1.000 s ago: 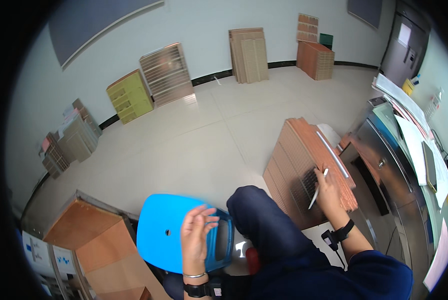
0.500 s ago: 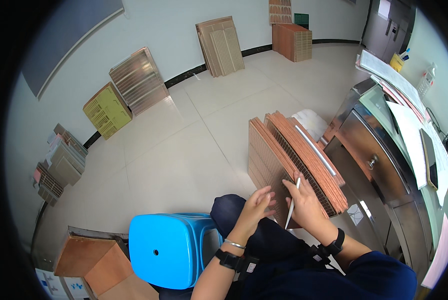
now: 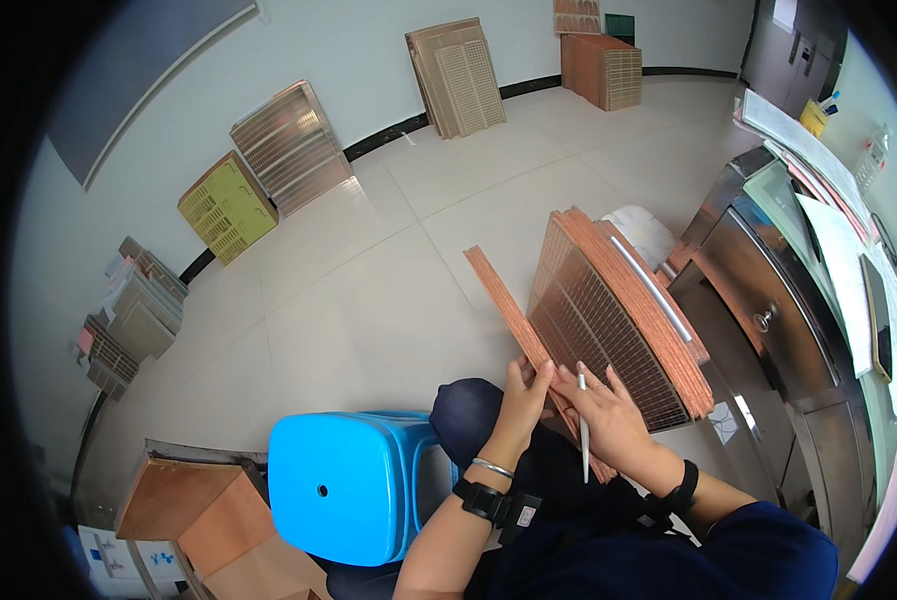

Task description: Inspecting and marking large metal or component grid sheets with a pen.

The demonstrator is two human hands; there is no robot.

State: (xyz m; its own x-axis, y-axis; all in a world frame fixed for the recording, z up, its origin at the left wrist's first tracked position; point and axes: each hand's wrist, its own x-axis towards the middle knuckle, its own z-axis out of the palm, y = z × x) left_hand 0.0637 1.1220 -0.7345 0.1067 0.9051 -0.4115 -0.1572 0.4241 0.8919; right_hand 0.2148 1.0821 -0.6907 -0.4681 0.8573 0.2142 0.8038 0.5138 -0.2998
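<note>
My left hand [image 3: 525, 408] is closed on a thin bundle of copper-coloured sheets [image 3: 504, 298], seen nearly edge-on and slanting from upper left to lower right. In my right hand [image 3: 609, 418] is a slim white pen-like stick [image 3: 584, 440], pointing down between the fingers. That hand's fingertips also meet the edge of the bundle. Just right of the bundle, a thicker stack of copper-coloured gridded panels [image 3: 609, 320] stands on edge, apart from it. A silvery rod [image 3: 651, 288] lies along the top of the stack.
A blue plastic stool [image 3: 344, 490] stands left of my knee. To the right is a metal desk with a drawer [image 3: 764, 315], papers [image 3: 837, 265] and a phone [image 3: 879, 320]. Panels [image 3: 294, 145] lean on the far wall. An open wooden box [image 3: 219, 530] sits lower left.
The thin bundle has come away leftward from the thicker stack and turned edge-on. My left hand, open beside it before, now grips it; my right hand keeps the white stick.
</note>
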